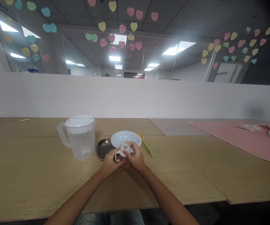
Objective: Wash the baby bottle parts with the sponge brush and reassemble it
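Note:
Both my hands hold a baby bottle (125, 149) with white side handles and a clear domed top, a little above the table. My left hand (111, 163) is closed round its left handle and lower side. On the other side, my right hand (137, 157) grips the bottle near the right handle, with the thumb at the front. Just behind the bottle stands a white bowl (125, 136), partly hidden by it. A round metal dish (104, 148) lies left of the bowl. To the bowl's right, a thin green and yellow brush (146, 146) leans near the rim.
A translucent plastic jug (82, 142) with its handle to the left stands left of the metal dish. At the far right a pink mat (242, 136) carries some cloth and clear plastic. The wooden table (43, 181) meets a white wall (139, 97) with windows above.

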The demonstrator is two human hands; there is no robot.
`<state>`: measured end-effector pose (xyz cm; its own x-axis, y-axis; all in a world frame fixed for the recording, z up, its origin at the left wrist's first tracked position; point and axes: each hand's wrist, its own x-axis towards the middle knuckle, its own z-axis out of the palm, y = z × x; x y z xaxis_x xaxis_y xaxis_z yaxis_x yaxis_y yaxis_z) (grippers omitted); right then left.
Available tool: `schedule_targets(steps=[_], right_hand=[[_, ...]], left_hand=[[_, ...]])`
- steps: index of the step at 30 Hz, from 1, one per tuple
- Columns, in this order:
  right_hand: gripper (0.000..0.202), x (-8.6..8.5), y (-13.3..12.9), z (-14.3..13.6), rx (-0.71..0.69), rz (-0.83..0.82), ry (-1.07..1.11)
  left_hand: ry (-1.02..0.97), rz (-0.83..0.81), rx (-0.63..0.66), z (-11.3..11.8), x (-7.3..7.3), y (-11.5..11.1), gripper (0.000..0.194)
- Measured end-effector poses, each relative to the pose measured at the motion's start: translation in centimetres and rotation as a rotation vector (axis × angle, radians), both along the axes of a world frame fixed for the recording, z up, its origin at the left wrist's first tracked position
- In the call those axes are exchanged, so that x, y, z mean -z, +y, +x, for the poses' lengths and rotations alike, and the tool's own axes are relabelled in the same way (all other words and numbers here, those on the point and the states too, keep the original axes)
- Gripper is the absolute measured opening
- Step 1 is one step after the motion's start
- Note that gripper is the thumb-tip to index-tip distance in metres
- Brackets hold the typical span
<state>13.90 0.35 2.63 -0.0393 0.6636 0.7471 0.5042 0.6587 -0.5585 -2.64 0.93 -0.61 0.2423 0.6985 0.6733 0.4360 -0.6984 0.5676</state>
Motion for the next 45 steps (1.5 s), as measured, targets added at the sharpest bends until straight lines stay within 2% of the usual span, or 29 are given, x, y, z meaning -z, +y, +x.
schedule_targets(steps=[8, 14, 19, 22, 31, 34, 38, 42, 45], right_hand=[[0.039, -0.3, -0.2, -0.2, -0.022, -0.031, 0.071], [0.039, 0.0, 0.2, -0.2, -0.064, -0.075, 0.155], [0.040, 0.0, 0.3, -0.2, -0.004, -0.066, 0.112], [0.041, 0.0, 0.1, -0.2, 0.043, -0.018, 0.058], [0.047, 0.0, 0.0, 0.4, 0.061, 0.167, 0.004], [0.049, 0.1, 0.0, 0.5, 0.088, 0.177, 0.089], [0.053, -0.2, 0.5, 0.6, 0.147, 0.164, 0.326], [0.052, -0.4, 1.8, 0.9, 0.139, 0.008, 0.485], [0.051, 0.0, 2.5, 1.2, 0.122, -0.095, 0.504]], left_hand=[[0.042, 0.051, -0.052, -0.2, 0.3, -0.1, 0.055], [0.066, 0.096, -0.039, -0.1, 0.4, -0.1, 0.057], [0.062, 0.084, -0.030, 0.0, 0.4, -0.2, 0.057], [0.061, 0.072, -0.038, 0.0, 0.5, -0.1, 0.056], [0.079, 0.025, -0.032, 0.1, 0.3, -0.1, 0.057], [0.082, 0.002, -0.033, 0.1, 0.3, -0.1, 0.058], [0.076, -0.002, -0.041, 0.0, 0.3, -0.2, 0.061], [0.081, 0.000, -0.046, 0.1, 0.4, -0.1, 0.062], [0.088, -0.008, -0.048, 0.0, 0.5, -0.1, 0.062]])
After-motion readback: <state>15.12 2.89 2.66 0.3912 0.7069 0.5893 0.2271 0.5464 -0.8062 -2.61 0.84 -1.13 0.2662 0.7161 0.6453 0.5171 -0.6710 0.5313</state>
